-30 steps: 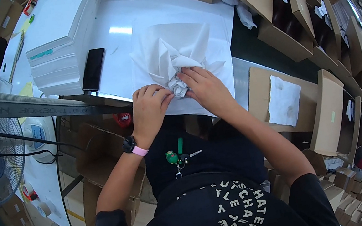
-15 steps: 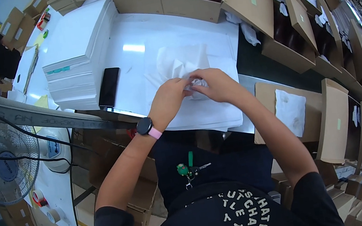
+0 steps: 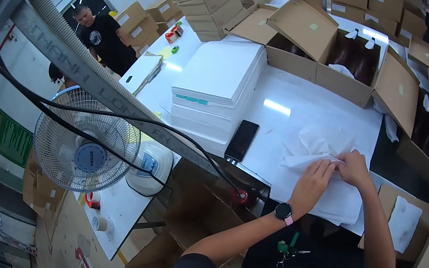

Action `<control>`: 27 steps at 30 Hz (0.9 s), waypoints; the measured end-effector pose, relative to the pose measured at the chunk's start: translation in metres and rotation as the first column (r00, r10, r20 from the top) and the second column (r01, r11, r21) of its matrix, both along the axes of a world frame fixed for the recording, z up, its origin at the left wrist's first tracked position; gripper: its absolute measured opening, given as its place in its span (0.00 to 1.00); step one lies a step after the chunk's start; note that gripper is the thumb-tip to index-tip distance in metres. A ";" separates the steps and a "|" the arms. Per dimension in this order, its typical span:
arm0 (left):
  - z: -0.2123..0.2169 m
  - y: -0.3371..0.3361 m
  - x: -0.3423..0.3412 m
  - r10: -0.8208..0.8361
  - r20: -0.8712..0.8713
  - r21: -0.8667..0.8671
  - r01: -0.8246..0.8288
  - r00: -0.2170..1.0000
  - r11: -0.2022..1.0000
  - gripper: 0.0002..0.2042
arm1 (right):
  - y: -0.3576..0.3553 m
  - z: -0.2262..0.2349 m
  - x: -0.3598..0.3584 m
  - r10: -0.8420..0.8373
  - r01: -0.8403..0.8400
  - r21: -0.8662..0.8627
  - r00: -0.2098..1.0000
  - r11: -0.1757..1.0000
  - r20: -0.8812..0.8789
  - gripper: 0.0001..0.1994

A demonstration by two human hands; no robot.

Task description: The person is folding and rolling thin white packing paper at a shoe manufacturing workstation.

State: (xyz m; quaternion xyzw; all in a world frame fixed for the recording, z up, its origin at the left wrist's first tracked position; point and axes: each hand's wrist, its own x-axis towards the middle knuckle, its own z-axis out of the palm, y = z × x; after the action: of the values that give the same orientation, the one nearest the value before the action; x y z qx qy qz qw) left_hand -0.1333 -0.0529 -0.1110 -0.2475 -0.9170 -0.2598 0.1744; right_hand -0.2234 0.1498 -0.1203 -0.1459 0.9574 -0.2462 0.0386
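Note:
My left hand [image 3: 314, 176] and my right hand [image 3: 352, 165] meet at the near edge of a white table [image 3: 280, 116], fingers pinched together on crumpled white tissue paper [image 3: 315, 150]. More flat white sheets [image 3: 341, 200] lie under my hands. A black watch with a pink strap sits on my left wrist.
A black phone [image 3: 241, 139] lies left of the paper, beside a tall stack of white sheets [image 3: 218, 90]. Open cardboard boxes [image 3: 325, 45] ring the table's far and right sides. A white fan [image 3: 86, 156] stands at left. A person in black [image 3: 104, 35] stands far behind.
The view has swung up and to the left, so the fan and far boxes now show. Both hands stay together on the tissue paper, further toward the table's right end.

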 end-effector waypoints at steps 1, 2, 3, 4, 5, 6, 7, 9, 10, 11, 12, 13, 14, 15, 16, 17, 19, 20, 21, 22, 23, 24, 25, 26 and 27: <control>-0.003 -0.003 -0.002 0.053 -0.025 -0.062 -0.054 0.998 0.997 0.25 | -0.002 0.003 -0.007 -0.019 0.023 -0.025 0.988 0.999 0.155 0.15; -0.007 -0.007 -0.007 0.059 -0.034 -0.059 -0.061 0.998 0.996 0.25 | -0.002 0.007 -0.012 -0.013 0.017 -0.023 0.989 1.000 0.146 0.15; -0.012 -0.009 -0.010 0.040 -0.086 -0.076 -0.046 0.996 0.996 0.27 | 0.001 0.009 -0.018 -0.016 0.042 -0.090 0.962 0.995 0.273 0.16; -0.014 -0.011 -0.016 0.014 -0.133 -0.101 -0.028 0.991 0.994 0.29 | 0.002 0.010 -0.024 -0.011 0.082 -0.160 0.917 0.984 0.400 0.17; -0.016 -0.011 -0.022 0.010 -0.136 -0.104 -0.025 0.991 0.994 0.29 | 0.007 0.009 -0.030 -0.013 0.085 -0.163 0.917 0.983 0.398 0.17; -0.019 -0.010 -0.027 0.006 -0.109 -0.083 -0.015 0.994 0.996 0.28 | 0.012 0.009 -0.035 0.018 0.088 -0.223 0.900 0.971 0.435 0.17; -0.019 -0.008 -0.033 -0.003 -0.083 -0.062 -0.002 0.997 0.998 0.28 | 0.015 0.011 -0.039 0.047 0.098 -0.281 0.882 0.955 0.468 0.17; -0.019 -0.005 -0.042 -0.023 -0.062 -0.051 0.020 0.998 0.998 0.28 | 0.027 0.016 -0.038 0.015 0.124 -0.324 0.919 0.938 0.394 0.16; -0.018 -0.006 -0.044 -0.024 -0.038 -0.045 0.022 0.999 0.999 0.28 | 0.031 0.023 -0.037 -0.003 0.128 -0.371 0.947 0.920 0.320 0.16; -0.018 -0.008 -0.046 -0.020 -0.036 -0.049 0.018 0.999 0.999 0.28 | 0.034 0.033 -0.037 0.002 0.125 -0.374 0.947 0.919 0.322 0.16; -0.018 -0.011 -0.048 -0.019 -0.029 -0.038 0.018 0.999 0.999 0.27 | 0.038 0.043 -0.038 -0.048 0.152 -0.312 0.947 0.938 0.318 0.16; -0.017 -0.009 -0.050 -0.029 -0.024 -0.022 0.028 0.999 0.999 0.27 | 0.044 0.050 -0.038 -0.109 0.189 -0.246 0.945 0.951 0.308 0.16; -0.017 -0.008 -0.051 -0.034 -0.023 -0.022 0.034 0.999 0.999 0.27 | 0.052 0.048 -0.040 -0.114 0.195 -0.245 0.944 0.950 0.308 0.16; -0.016 -0.008 -0.051 -0.037 -0.014 -0.013 0.037 0.999 0.999 0.27 | 0.062 0.046 -0.044 -0.110 0.178 -0.214 0.949 0.961 0.295 0.16; -0.016 -0.007 -0.052 -0.039 -0.004 -0.004 0.039 0.999 0.999 0.27 | 0.066 0.047 -0.047 -0.103 0.158 -0.182 0.954 0.970 0.282 0.16; -0.015 -0.007 -0.054 -0.040 -0.005 -0.005 0.040 0.999 0.999 0.27 | 0.069 0.046 -0.048 -0.113 0.166 -0.198 0.961 0.966 0.252 0.15; -0.014 -0.007 -0.058 -0.048 0.016 -0.013 0.049 0.999 0.999 0.26 | 0.074 0.047 -0.053 -0.144 0.199 -0.220 0.960 0.955 0.241 0.14; -0.014 -0.007 -0.061 -0.048 0.017 -0.013 0.048 0.999 0.999 0.26 | 0.075 0.046 -0.055 -0.174 0.230 -0.241 0.957 0.943 0.231 0.14; -0.014 -0.008 -0.064 -0.054 0.015 -0.007 0.054 0.998 0.999 0.25 | 0.075 0.045 -0.055 -0.173 0.229 -0.242 0.957 0.943 0.232 0.14; -0.014 -0.008 -0.068 -0.056 0.012 0.001 0.056 0.998 0.998 0.23 | 0.074 0.043 -0.054 -0.205 0.244 -0.212 0.960 0.946 0.192 0.14; -0.014 -0.009 -0.071 -0.052 0.012 0.001 0.052 0.999 0.999 0.23 | 0.073 0.041 -0.053 -0.235 0.261 -0.183 0.960 0.948 0.152 0.14; -0.014 -0.010 -0.075 -0.061 0.040 -0.030 0.063 0.997 0.998 0.23 | 0.071 0.039 -0.050 -0.231 0.257 -0.183 0.961 0.949 0.152 0.14; -0.014 -0.011 -0.078 -0.069 0.068 -0.061 0.073 0.995 0.995 0.22 | 0.066 0.040 -0.045 -0.236 0.223 -0.097 0.961 0.970 -0.144 0.15; -0.014 -0.012 -0.081 -0.063 0.073 -0.059 0.067 0.995 0.996 0.22 | 0.056 0.042 -0.038 -0.194 0.212 -0.002 0.886 0.977 -0.422 0.16; -0.014 -0.014 -0.085 -0.067 0.117 -0.056 0.074 0.991 0.996 0.21 | 0.041 0.043 -0.031 -0.167 0.148 -0.076 0.894 0.986 -0.417 0.19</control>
State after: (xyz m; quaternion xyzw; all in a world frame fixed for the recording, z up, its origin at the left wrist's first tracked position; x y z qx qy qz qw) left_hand -0.2188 -0.0666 -0.1247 -0.2695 -0.9235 -0.2520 0.1045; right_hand -0.2544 0.1910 -0.0774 -0.1184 0.9462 -0.2315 -0.1924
